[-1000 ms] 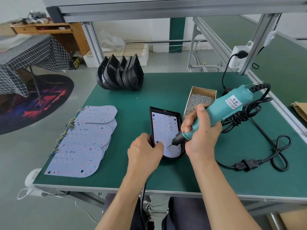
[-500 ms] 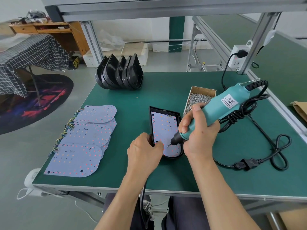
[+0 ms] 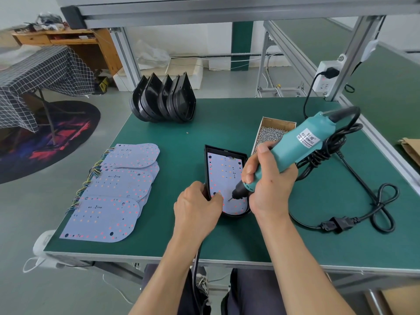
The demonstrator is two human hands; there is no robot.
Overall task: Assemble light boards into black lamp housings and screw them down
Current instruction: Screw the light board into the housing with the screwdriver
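A black lamp housing [image 3: 227,150] lies on the green table [image 3: 238,242] with a pale light board [image 3: 223,173] set inside it. My left hand [image 3: 196,208] grips the housing's near left rim, one fingertip on the board. My right hand [image 3: 268,180] holds a teal electric screwdriver [image 3: 302,142], tilted down to the left. Its bit tip touches the board near the rounded near end. A cardboard box of screws [image 3: 270,133] stands just behind my right hand.
Several spare light boards [image 3: 113,192] with coloured wires lie stacked at the left. A row of empty black housings [image 3: 163,101] stands at the table's back. The screwdriver's black cable and plug [image 3: 336,223] coil at the right. A wall socket [image 3: 325,76] hangs on the frame post.
The screwdriver's body has swung slightly left and more upright, and its bit has come down onto the board. My left hand stays on the housing rim.
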